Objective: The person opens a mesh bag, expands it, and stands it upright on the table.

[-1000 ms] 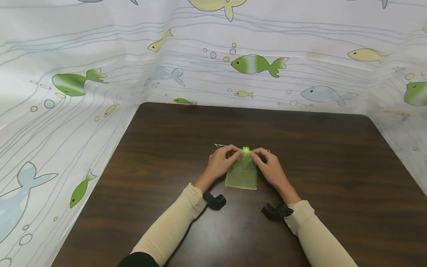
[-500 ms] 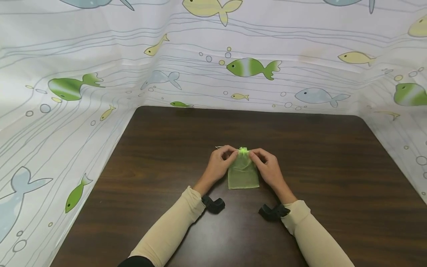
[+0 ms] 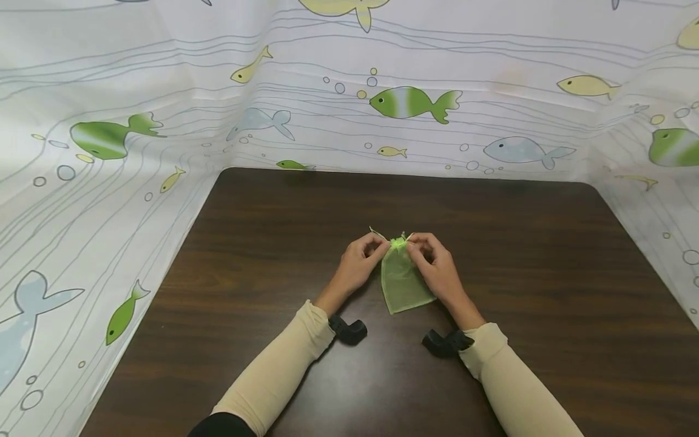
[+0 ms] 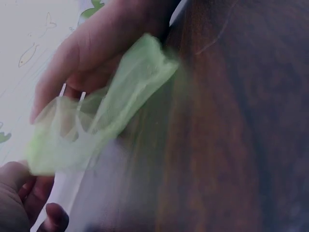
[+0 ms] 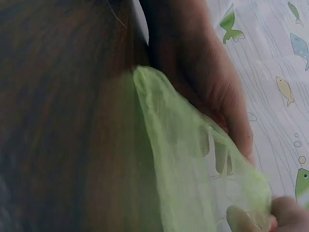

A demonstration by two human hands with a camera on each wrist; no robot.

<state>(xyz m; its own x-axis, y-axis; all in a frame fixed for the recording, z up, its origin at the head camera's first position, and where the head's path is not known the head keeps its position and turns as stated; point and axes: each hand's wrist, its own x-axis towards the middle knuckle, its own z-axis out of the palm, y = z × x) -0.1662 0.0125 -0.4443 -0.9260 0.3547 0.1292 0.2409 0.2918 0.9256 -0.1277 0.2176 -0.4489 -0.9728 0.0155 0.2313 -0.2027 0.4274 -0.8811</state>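
A sheer light-green drawstring pouch (image 3: 404, 280) hangs over the middle of the table, its mouth gathered and its lower end tilted to the right. My left hand (image 3: 357, 262) pinches the left side of the gathered neck between thumb and finger, and a thin pale cord (image 3: 378, 233) sticks out above it. From the other side my right hand (image 3: 438, 265) pinches the neck the same way. The left wrist view has the pouch (image 4: 130, 92) blurred between both hands. In the right wrist view the mesh (image 5: 178, 145) is see-through, with no contents visible.
A dark wood-grain table (image 3: 262, 364) lies under the hands. White curtain (image 3: 327, 36) printed with fish stands along its back and sides. Black wrist cameras (image 3: 348, 331) sit on both forearms.
The pouch's lower end has swung to the right and now hangs at a slant. Both hands keep their pinch on its neck, and the left cord now points more upward.
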